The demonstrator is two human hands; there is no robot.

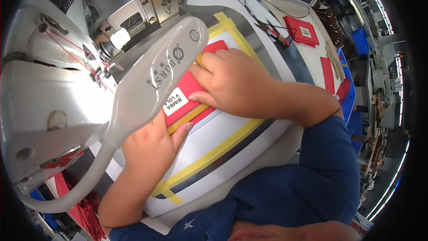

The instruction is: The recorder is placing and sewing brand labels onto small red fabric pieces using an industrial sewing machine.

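Observation:
A red fabric or leather piece [189, 85] with a white label lies on a pale sheet [196, 140] edged in yellow tape, beside the sewing machine. Curled over its right part, my right hand [232, 80] presses and grips it, thumb near the label. My left hand [154, 145] rests at the lower left edge of the piece, its thumb stretched out and apart from the fingers. A pale gooseneck lamp [156, 71] hides most of the left fingers. A yellow-brown strip [189, 115] runs along the near edge of the red piece.
The sewing machine [49, 89], threaded in red, stands close on the left. At the back right are red-handled cutters [273, 35], a stack of labelled red pieces [302, 31] and a blue bin [359, 41]. Red material [82, 209] hangs at the lower left.

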